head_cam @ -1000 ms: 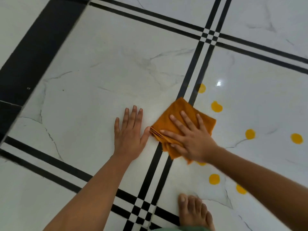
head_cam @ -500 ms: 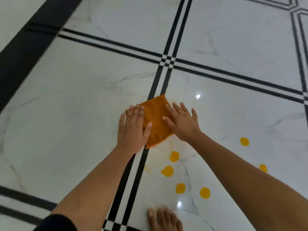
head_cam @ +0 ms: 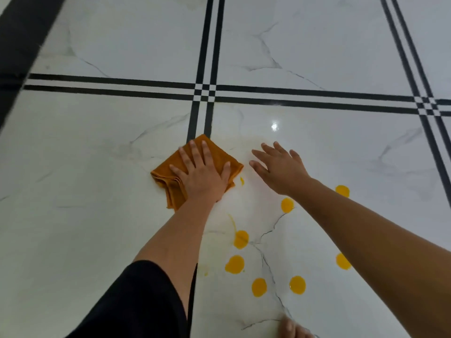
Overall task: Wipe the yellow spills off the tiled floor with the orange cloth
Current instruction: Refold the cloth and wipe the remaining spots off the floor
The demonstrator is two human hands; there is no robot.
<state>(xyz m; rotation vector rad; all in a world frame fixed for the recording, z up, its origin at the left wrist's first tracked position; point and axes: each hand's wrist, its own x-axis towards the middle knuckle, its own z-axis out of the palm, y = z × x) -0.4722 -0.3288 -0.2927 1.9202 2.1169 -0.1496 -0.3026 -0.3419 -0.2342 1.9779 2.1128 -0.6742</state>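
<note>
The left hand (head_cam: 201,173) lies flat, fingers spread, palm pressed on the folded orange cloth (head_cam: 170,178); the cloth protrudes from under it at 9 and 12 o'clock. The cloth rests on the tiled floor (head_cam: 73,167), across the near end of a black double stripe (head_cam: 200,120). The right hand (head_cam: 279,168), at 3 o'clock of the cloth, is open, fingers spread, holding nothing. Yellow spills (head_cam: 241,239) lie at 5 o'clock, some partly covered by the right forearm. Bare toes (head_cam: 291,329) show at bottom edge.

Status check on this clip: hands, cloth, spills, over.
Left hand flat on orange cloth, pressing it down. Right hand open, off the cloth. Seven-odd yellow spills unwiped, nearer the person. Nothing blocking.
</note>
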